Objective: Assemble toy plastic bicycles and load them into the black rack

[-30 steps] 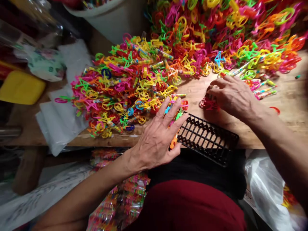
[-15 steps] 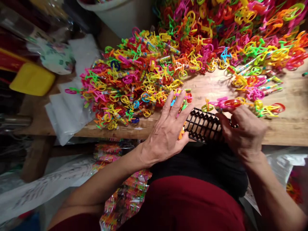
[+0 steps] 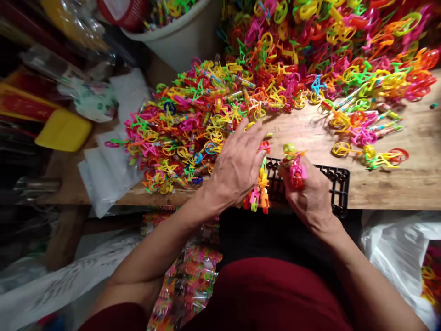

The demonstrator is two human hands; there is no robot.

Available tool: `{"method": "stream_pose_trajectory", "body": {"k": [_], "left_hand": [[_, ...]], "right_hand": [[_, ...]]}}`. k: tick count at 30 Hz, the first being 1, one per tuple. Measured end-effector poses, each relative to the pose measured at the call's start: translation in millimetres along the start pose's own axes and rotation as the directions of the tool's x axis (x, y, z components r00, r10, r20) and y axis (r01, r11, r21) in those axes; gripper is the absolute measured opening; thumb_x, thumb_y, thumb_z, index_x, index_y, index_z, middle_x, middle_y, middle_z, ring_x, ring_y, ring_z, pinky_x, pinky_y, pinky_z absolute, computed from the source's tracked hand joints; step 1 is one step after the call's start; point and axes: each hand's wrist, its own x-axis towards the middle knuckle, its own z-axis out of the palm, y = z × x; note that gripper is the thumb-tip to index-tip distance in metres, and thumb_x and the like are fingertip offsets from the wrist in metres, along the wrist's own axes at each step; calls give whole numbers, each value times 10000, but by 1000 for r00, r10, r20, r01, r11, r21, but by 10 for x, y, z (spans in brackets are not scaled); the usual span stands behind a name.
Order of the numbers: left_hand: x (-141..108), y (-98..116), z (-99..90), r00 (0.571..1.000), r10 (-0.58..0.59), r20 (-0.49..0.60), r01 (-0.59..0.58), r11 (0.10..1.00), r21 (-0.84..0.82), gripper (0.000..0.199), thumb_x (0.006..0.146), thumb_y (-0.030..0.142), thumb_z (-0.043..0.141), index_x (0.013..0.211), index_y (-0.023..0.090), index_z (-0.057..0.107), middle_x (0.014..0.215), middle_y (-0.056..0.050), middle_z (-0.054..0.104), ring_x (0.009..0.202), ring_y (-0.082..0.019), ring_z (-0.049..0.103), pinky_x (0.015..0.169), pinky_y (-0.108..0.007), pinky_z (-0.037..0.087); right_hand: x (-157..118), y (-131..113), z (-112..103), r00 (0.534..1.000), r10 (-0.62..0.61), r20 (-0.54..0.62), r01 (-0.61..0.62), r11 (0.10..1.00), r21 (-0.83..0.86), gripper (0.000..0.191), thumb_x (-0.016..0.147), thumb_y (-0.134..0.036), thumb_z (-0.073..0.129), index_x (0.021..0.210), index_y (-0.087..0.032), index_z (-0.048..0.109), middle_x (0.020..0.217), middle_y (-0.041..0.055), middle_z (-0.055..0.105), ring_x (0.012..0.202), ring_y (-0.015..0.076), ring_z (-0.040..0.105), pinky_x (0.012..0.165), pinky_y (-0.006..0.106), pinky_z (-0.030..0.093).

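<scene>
A black plastic rack (image 3: 339, 184) with rows of round slots lies along the table's front edge. Several colourful toy pieces (image 3: 263, 193) sit at its left end. My left hand (image 3: 237, 161) is spread palm down over that end, beside the large toy pile, its fingers apart. Above the middle of the rack, my right hand (image 3: 305, 188) is closed on a pink and red toy piece (image 3: 296, 172) with a yellow-green part at its top. What lies under my left palm is hidden.
A big heap of bright plastic toys (image 3: 186, 124) covers the table's left and back. Behind it stands a white bucket (image 3: 179, 41). Clear plastic bags (image 3: 113, 165) and a yellow object (image 3: 64, 130) lie at left. A small toy group (image 3: 370, 124) rests at right.
My right hand has moved left along the rack with the pink and red piece, uncovering the rack's right end. The view has shifted slightly, showing more of the bucket.
</scene>
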Motion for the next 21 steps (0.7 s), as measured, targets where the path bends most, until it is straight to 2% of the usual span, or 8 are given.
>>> {"method": "stream_pose_trajectory", "body": {"k": [2,4,8,14,21], "left_hand": [[64,-68,82,999,12,33,-8,996,-94,412,1045,237,328,1374,110,541,1429,-147,606,1394,-224,532,1219,-450,406],[82,-85,137,999,6,36,0,986,-166,386,1034,200,334,1323,101,569,1343,-133,651,1291,-192,596,1166,-390,458],[62,-60,164,1000,-10,13,12,981,-193,380,1018,183,342,1310,86,565,1331,-145,643,1284,-205,586,1162,-390,449],[61,-66,200,999,-30,12,32,982,-184,398,1004,175,322,1308,89,565,1368,-161,626,1318,-228,563,1194,-423,409],[65,-56,203,1000,-16,-9,14,982,-186,395,1002,176,316,1275,72,582,1314,-146,656,1272,-214,585,1174,-380,422]], "right_hand": [[51,30,90,998,-57,3,57,997,47,107,962,-158,497,893,-224,546,761,18,652,645,161,601,608,266,439],[79,60,154,998,-57,10,56,995,86,108,964,-161,504,899,-218,570,764,15,665,644,155,602,603,262,439],[58,77,205,998,-30,50,27,998,59,106,950,-182,528,871,-207,594,744,18,654,643,160,592,614,271,444],[11,48,166,997,-42,70,39,998,43,131,926,-159,512,852,-213,605,763,22,671,669,161,613,637,268,458],[39,86,202,996,70,48,-76,986,149,85,913,-207,577,861,-210,645,739,-2,667,636,147,601,626,265,464]]}}
